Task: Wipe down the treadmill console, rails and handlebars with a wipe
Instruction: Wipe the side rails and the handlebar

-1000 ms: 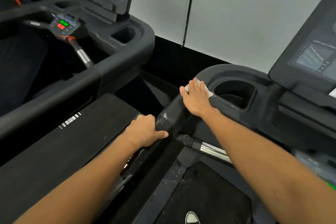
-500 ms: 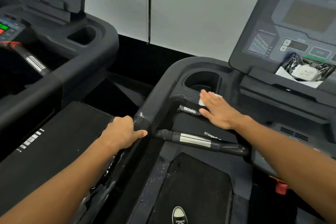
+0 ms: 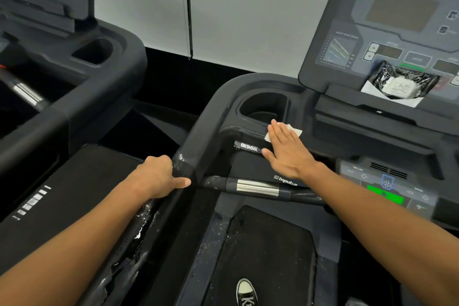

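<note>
- So the right hand has slid off the outer corner of the console deck where it was a second ago, and now it's flat on the ledge just below the cup holder, at about 6 o'clock from it.
- The wipe is pinned under that palm, fingers straight and together. It's pressing, not pinching; only a white corner pokes out past the fingertips at 1 o'clock.
- The left hand hasn't budged. It's wrapped tight around the left side rail, thumb across the top, apparently just bracing.
- The rail under and behind that hand looks wet and streaky, so my guess is that stretch is already done.
- The view has swung right too, so the main console screen is now showing at 2 o'clock, with a crinkly wipe packet parked on its shelf.
- What it means: the wiping is working inward from rail to console. The chrome-banded handlebar at 7 o'clock from the wiping hand, the button panel and the screen look untouched, so I'd say plenty is left.
</note>
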Tool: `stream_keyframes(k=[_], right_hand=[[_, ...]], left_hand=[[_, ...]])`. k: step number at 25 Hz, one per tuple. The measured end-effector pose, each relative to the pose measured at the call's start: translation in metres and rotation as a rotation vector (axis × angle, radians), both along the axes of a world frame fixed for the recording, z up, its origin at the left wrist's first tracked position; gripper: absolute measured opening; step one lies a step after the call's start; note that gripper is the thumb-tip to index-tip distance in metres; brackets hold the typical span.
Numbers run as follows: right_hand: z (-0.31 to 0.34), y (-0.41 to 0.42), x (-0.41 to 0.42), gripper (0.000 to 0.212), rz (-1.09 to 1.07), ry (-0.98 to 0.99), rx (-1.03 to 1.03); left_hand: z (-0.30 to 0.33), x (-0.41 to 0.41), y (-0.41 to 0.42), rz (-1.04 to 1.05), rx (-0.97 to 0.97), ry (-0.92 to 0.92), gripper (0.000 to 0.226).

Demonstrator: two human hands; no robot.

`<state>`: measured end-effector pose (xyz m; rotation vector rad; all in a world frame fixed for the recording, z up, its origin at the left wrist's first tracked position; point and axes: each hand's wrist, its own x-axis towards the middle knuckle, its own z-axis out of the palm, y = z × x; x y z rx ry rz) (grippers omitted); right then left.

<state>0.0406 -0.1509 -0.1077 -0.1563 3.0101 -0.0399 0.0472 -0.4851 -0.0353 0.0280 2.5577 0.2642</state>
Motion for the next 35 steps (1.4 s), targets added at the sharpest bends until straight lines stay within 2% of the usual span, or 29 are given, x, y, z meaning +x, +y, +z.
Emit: stream_keyframes(k=[5, 8, 11, 15, 16, 18, 21, 24, 27, 30, 33, 35], right_hand=[[-0.003, -0.062, -0.038, 0.07, 0.064, 0.002, -0.116], [0.001, -0.105, -0.071, 0.066, 0.09, -0.043, -0.295], [0.007, -0.127, -0.104, 0.061, -0.043, -0.003, -0.501], [0.029, -0.114, -0.146, 0.053, -0.277, -0.037, -0.541], [0.037, -0.113, -0.149, 0.056, -0.351, -0.013, -0.582], [0.038, -0.123, -0.143, 0.066, -0.367, 0.094, -0.713], [0.02, -0.143, -0.116, 0.061, -0.316, 0.207, -0.74], [0.016, -0.159, -0.104, 0.017, -0.239, 0.282, -0.685], [0.012, -0.182, -0.076, 0.025, 0.103, 0.242, -0.468], [0.015, -0.194, -0.033, 0.026, 0.121, 0.133, -0.593], [0.016, -0.207, 0.011, 0.041, 0.221, -0.01, -0.528], [0.02, -0.209, 0.022, 0.047, 0.299, -0.016, -0.48]], left_hand=[[0.002, 0.001, -0.001, 0.013, 0.008, -0.007, 0.048], [0.0, 0.003, -0.001, 0.031, 0.03, 0.01, 0.049], [-0.005, 0.005, -0.002, 0.032, 0.03, 0.046, 0.054], [-0.012, 0.002, -0.003, 0.023, 0.032, 0.05, 0.051], [-0.013, 0.002, -0.004, 0.024, 0.038, 0.051, 0.048], [-0.013, 0.003, -0.005, 0.028, 0.043, 0.054, 0.048], [-0.014, 0.003, -0.003, 0.026, 0.043, 0.065, 0.049], [-0.014, 0.002, -0.004, 0.04, 0.043, 0.06, 0.05], [-0.013, 0.005, -0.004, 0.038, 0.034, 0.098, 0.049], [-0.017, 0.013, -0.01, 0.043, 0.039, 0.153, 0.049], [-0.018, 0.025, -0.025, 0.071, 0.111, 0.099, 0.052], [-0.019, 0.038, -0.036, 0.067, 0.125, 0.051, 0.056]])
